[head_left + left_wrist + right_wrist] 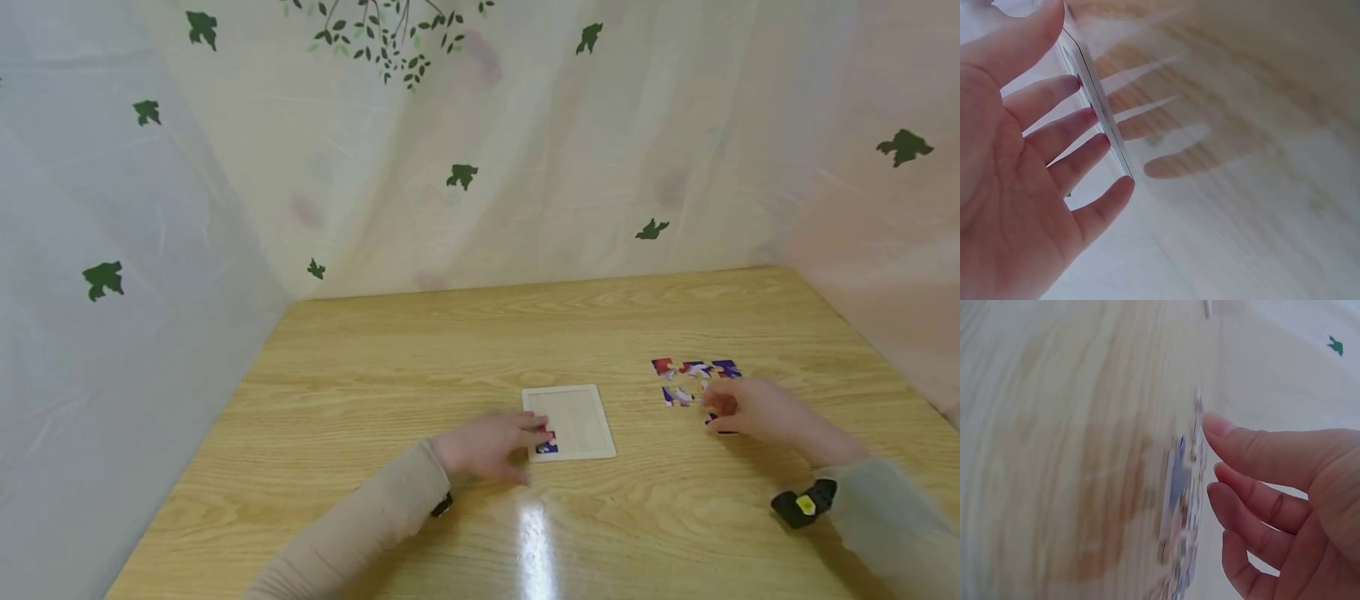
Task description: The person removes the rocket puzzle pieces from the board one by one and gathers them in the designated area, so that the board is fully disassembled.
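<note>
A shallow cream puzzle tray [581, 421] lies on the table, with a dark blue and red jigsaw piece [547, 447] in its near left corner. My left hand [487, 446] reaches over the tray's left side, its fairly straight fingertips touching the tray or the piece; the fingers partly cover that corner. At the right, my right hand [772, 417] hovers over loose jigsaw pieces [678, 397], thumb and fingers bent loosely and apart. Nothing shows between them in the right wrist view. A dark blue piece [720, 428] lies partly hidden under this hand.
More jigsaw pieces [726, 367] form a row behind the right hand. The wooden table [405, 350] stretches out around the tray. A pale curtain [525, 217] with green bird shapes stands along the table's far edge and sides.
</note>
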A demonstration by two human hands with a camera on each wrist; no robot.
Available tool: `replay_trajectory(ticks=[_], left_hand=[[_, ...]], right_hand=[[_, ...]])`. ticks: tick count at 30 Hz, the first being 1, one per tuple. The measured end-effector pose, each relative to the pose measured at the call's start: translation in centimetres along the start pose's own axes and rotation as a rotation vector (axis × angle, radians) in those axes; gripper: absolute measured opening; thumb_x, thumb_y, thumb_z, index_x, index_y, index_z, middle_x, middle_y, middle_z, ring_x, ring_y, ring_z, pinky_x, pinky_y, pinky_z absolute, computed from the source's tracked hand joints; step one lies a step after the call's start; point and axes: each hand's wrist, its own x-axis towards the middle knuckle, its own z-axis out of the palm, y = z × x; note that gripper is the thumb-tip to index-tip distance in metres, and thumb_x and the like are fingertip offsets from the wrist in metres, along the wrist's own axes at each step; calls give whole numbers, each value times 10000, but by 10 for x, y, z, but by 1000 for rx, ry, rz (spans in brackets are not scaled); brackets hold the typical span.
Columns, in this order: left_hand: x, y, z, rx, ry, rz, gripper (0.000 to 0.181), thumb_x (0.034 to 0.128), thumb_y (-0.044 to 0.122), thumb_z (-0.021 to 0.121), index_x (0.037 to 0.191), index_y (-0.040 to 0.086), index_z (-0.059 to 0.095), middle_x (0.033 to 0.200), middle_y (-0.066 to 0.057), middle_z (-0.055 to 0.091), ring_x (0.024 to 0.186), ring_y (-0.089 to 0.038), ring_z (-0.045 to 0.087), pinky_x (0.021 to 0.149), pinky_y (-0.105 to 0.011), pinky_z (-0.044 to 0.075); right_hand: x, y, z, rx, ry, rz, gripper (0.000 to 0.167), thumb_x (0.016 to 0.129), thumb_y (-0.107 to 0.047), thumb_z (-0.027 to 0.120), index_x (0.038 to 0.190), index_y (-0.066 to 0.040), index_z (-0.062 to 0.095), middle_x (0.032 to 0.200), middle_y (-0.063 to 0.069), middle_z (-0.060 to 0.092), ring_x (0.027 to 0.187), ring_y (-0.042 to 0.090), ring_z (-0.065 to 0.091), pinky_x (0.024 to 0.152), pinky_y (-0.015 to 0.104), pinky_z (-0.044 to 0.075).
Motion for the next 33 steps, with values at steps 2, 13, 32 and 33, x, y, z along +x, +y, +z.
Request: replay_trajectory(ticks=[2,13,32,33], left_hand=[[0,-1,0,4,20,14,645,886,375,642,1448,173,398,1532,-41,315,1407,-205,314,1152,-353,263],[-1,-7,2,-31,89,-52,663,895,423,620,1443,118,405,1541,-138,271,1416,-273,287,1146,-391,278],[8,-10,-2,-46,-61,-261,866,881,603,516,1518,108,199,1602,-53,73,1469,-197,120,1161,-437,235],[8,-9,-2,-47,-66,-266,866,882,606,512,1519,113,194,1603,-47,68,1469,-193,120,1161,-437,236]], right_hand=[[2,-9,2,11,3,-9,188,770,-153,768,914,-101,657,743,-66,556,676,89,467,563,214,407],[25,-54,18,111,-12,-123,130,813,-180,735,916,-128,674,738,-83,547,681,66,465,590,206,421],[68,-122,52,285,-54,-209,240,826,-153,727,1022,-31,662,943,50,652,840,168,592,733,304,504],[69,-123,54,279,-56,-208,253,821,-154,733,1028,-27,662,945,54,653,842,170,589,738,309,503]])
